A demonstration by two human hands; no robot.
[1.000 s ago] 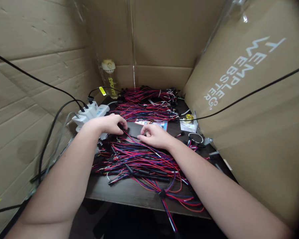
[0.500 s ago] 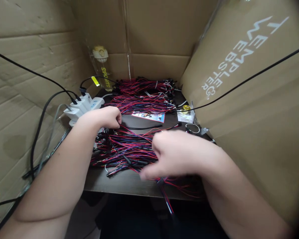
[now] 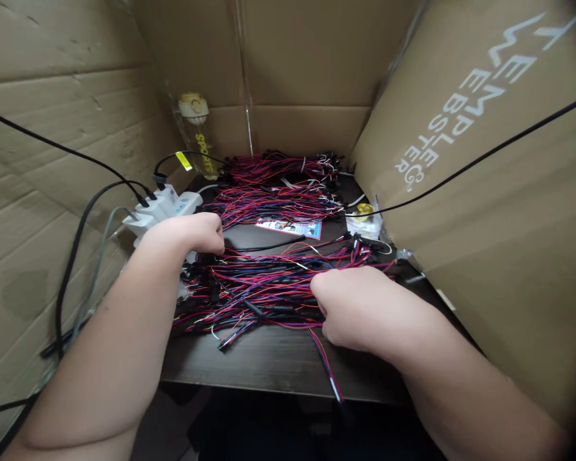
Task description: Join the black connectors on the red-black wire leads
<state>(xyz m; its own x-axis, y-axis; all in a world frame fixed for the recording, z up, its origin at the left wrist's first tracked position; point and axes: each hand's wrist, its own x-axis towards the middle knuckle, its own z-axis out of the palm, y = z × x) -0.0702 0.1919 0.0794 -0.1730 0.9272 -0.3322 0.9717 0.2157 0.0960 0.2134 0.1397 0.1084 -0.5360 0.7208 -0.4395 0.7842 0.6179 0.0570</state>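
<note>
Near pile of wire harnesses: red, blue and black leads with black sleeves, on the dark tabletop, between and below the hands. Most leads run crosswise, probably laid so to keep the lengths from tangling and the ends within reach.

Left hand: fingers curled together at the pile's upper left end; palm turned away, so whether a lead is pinched cannot be told. A black-sleeved lead runs rightward from beside it.

Right hand: closed like a fist over the pile's right part; fingertips hidden, so what it clamps, if anything, cannot be told. The posture would suit drawing in or steadying leads.

Loose wire end: white-tipped, slanting to the table's front edge near the right hand.

Two rear harness bundles: one behind the other, likely set back to leave working room in front.

Printed card: flat, between the near pile and the rear bundles.

White power strip: at left, plugs fitted, apparently sited aside from the wires.

Sports bottle: upright in the far left corner.

Cardboard walls: around three sides, perhaps as a screen.
</note>
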